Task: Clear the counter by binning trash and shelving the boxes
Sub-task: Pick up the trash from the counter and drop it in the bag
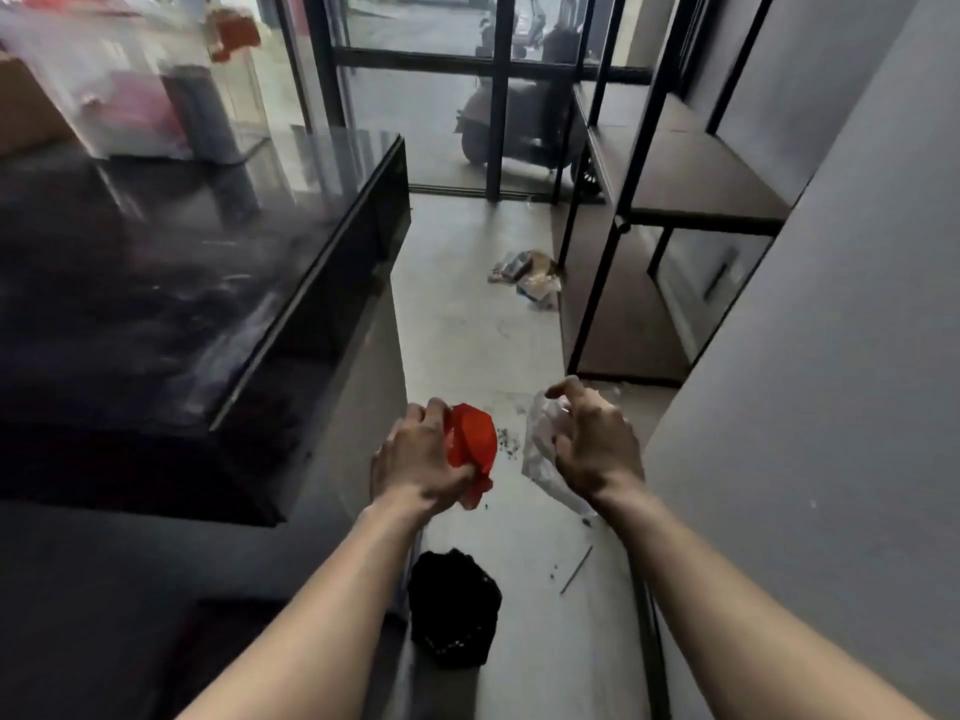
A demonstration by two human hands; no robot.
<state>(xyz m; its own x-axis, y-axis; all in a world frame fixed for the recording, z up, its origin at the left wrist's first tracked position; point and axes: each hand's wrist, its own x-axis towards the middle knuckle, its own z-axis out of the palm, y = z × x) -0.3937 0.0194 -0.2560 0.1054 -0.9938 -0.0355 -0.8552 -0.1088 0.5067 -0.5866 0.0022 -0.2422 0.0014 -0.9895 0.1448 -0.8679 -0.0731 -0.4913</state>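
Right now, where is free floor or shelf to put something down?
The dark shelf board on the right looks bare, as does the floor between the black counter and the scattered wrappers. Near the black bin, debris and a thin stick litter the floor.

Dim interior, daylight only from the glass door (467, 96) at the far end. Black counter (208, 283) mostly crushed to shadow, with smeared reflections on its glossy top. Heavy motion blur upper left; items there unreadable. Centre fairly sharp. Wide-angle bowing on the shelf frame (623, 200) and right wall (857, 356). Floor (467, 330) evenly lit, soft shadows.
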